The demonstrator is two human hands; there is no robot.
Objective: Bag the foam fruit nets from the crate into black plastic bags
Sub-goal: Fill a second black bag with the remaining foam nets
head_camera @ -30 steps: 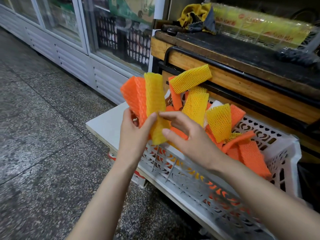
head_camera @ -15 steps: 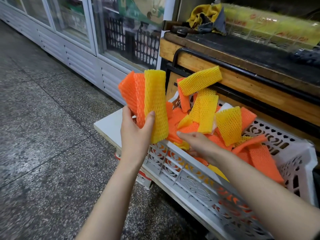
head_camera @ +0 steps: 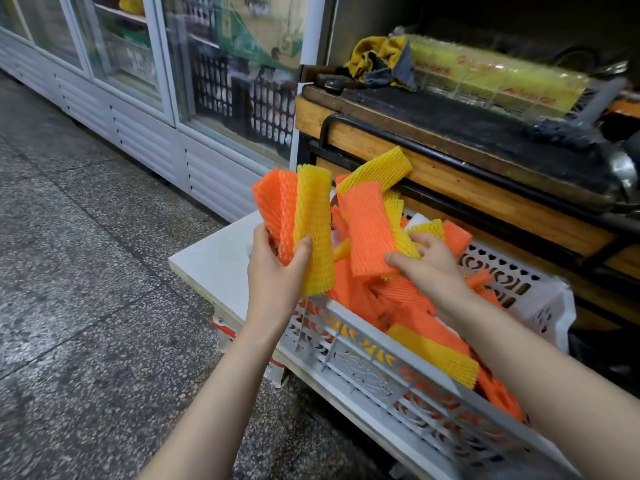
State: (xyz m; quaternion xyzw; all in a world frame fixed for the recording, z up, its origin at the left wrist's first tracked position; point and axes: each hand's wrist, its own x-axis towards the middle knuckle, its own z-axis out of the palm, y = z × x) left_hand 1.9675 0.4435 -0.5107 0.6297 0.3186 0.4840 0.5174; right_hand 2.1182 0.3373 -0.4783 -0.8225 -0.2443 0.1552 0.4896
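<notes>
My left hand [head_camera: 277, 271] grips a small stack of foam nets [head_camera: 304, 223], two orange and one yellow, held upright over the crate's left end. My right hand [head_camera: 429, 265] is closed on an orange net [head_camera: 367, 230] together with a yellow one, lifted just above the pile. The white perforated crate [head_camera: 367, 368] holds several more orange and yellow nets [head_camera: 426, 341]. No black plastic bag shows in the head view.
The crate rests on a white board [head_camera: 214, 268] above the speckled floor [head_camera: 86, 306]. Behind it stands a wooden counter [head_camera: 485, 178] with a black rail, cloths and wrapped yellow packs on top. Glass-door fridges [head_camera: 156, 81] line the left.
My right hand went down into the crate and came up holding an orange and a yellow net. My left hand kept its stack, and the view shifted left.
</notes>
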